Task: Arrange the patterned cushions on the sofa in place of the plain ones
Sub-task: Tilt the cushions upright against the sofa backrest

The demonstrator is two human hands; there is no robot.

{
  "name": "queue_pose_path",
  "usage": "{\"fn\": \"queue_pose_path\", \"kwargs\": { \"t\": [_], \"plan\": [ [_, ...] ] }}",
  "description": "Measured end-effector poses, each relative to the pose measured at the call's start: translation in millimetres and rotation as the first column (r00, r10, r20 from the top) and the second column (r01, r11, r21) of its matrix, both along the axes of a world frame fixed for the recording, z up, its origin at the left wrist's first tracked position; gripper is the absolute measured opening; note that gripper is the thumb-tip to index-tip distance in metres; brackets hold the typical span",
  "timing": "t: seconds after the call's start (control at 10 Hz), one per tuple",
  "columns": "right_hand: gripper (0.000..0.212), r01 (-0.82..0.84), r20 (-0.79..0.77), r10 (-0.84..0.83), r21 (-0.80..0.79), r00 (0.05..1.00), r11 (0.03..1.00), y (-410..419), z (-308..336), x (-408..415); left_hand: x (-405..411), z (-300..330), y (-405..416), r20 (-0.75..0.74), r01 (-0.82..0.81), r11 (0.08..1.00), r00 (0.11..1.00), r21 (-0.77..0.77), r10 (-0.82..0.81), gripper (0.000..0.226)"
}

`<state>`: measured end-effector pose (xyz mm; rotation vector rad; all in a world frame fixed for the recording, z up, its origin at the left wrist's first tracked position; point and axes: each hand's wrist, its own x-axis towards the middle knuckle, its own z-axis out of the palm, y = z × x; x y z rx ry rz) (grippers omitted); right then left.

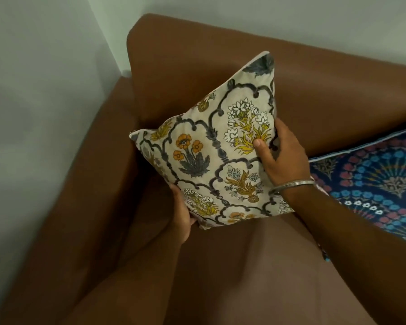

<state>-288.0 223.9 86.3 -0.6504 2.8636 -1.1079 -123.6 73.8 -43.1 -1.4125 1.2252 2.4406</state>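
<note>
A cream cushion printed with yellow, orange and grey flowers stands tilted in the left corner of the brown sofa, leaning toward the backrest. My left hand grips its lower left corner from underneath. My right hand, with a metal bangle on the wrist, holds its right edge, thumb pressed on the front. A second patterned cushion, dark blue with blue and pink flowers, lies to the right on the seat, partly cut off by the frame edge. No plain cushion is in view.
The sofa's left armrest runs along a pale wall. The backrest stands against the wall behind. Bare brown seat fills the foreground.
</note>
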Motion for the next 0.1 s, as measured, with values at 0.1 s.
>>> {"fn": "queue_pose_path", "kwargs": {
  "t": [0.1],
  "plan": [
    [0.070,0.050,0.010,-0.050,0.011,0.999,0.999,6.9,-12.3,17.8,20.2,4.7,-3.1,0.046,-0.015,0.990,0.999,-0.143,0.022,0.110]
  ]
}}
